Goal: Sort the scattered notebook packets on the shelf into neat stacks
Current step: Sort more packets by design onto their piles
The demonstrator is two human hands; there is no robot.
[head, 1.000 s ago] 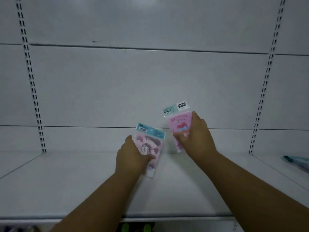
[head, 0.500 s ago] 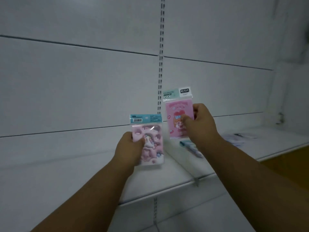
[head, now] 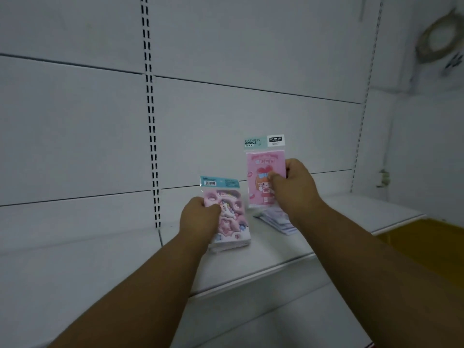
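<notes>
— Left hand?
— Reaching forward over the white shelf, forearm rising from the lower left. Thumb laid across the front, fingers wrapped behind, clamped on the unicorn notebook packet. Packet tilted, barcode header card uppermost, lower edge down at or just above the shelf board; contact impossible to tell.

— Right hand?
— Higher and farther back, forearm coming in from the lower right. Thumb pressed on the front, fingers curled round the right edge, gripping the pink girl notebook packet. Held upright before the back panel, teal and white header on top reading FASHION GRACE.

— Gap between the two packets?
— Apart, not touching; pink one up and to the right of the unicorn one.

— Anything lying on the shelf?
— A few pale packets flat on the board, just below the pink packet and partly hidden by the right wrist. Print too blurred to read.

— Surroundings?
— Slotted upright running down the back panel left of both hands. Yellow surface beyond the shelf's right end.
</notes>
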